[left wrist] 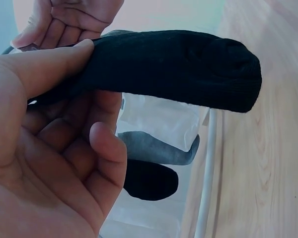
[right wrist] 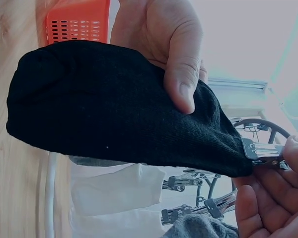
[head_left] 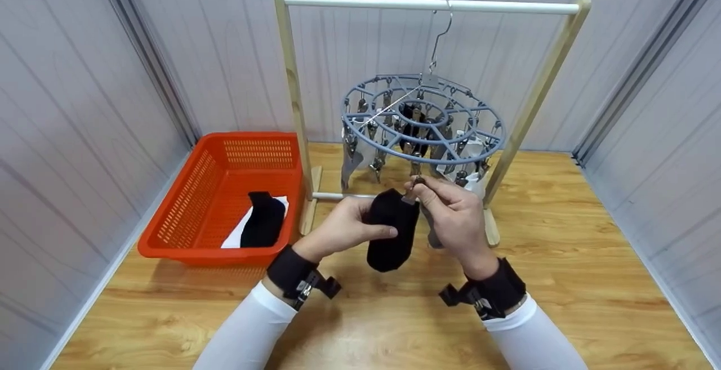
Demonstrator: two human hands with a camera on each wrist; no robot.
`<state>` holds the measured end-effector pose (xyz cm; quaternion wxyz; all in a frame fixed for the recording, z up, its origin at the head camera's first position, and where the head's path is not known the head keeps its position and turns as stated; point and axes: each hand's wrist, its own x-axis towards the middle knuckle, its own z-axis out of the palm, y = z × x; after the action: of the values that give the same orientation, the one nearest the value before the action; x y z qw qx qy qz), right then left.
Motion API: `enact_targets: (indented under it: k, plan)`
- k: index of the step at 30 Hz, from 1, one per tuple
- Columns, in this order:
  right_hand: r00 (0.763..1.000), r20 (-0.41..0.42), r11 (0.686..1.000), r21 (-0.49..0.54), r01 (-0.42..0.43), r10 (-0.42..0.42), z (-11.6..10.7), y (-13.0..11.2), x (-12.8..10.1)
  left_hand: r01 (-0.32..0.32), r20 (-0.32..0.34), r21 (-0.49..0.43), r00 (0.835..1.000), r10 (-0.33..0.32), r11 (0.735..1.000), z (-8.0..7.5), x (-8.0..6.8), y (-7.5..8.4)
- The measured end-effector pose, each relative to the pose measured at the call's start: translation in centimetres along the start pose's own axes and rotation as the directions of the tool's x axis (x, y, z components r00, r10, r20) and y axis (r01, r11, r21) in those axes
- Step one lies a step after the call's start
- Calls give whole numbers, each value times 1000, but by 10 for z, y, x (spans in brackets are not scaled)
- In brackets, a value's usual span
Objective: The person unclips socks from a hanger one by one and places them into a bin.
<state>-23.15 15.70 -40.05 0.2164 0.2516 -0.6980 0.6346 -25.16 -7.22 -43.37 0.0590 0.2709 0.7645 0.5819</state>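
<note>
In the head view my left hand [head_left: 363,221] grips a black sock [head_left: 391,235] by its upper part, thumb across the front. My right hand [head_left: 421,191] pinches a metal clip [head_left: 413,188] of the round blue-grey peg hanger [head_left: 484,125] at the sock's top edge. The right wrist view shows the clip [right wrist: 260,148] touching the cuff of the sock [right wrist: 109,109], with my right fingers [right wrist: 268,198] squeezing it. The left wrist view shows my left thumb [left wrist: 49,64] lying on the sock [left wrist: 179,69].
The hanger hangs by a hook from a wooden rack [head_left: 290,77] with a white bar. Grey, white and black socks [left wrist: 159,148] hang from other clips. An orange basket [head_left: 186,206] at the left holds a black sock [head_left: 262,221] and a white one.
</note>
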Motion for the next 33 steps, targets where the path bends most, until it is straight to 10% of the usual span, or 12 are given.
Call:
enact_targets:
  k: [18, 33]
  plan:
    - [999, -43, 1000, -24, -4, 3, 1, 1, 1, 51, -25, 0, 998, -51, 999, -10, 0, -4]
    - [941, -81, 899, -333, 285, -328, -3, -2, 3, 42, -48, 15, 998, -42, 999, -19, -1, -3]
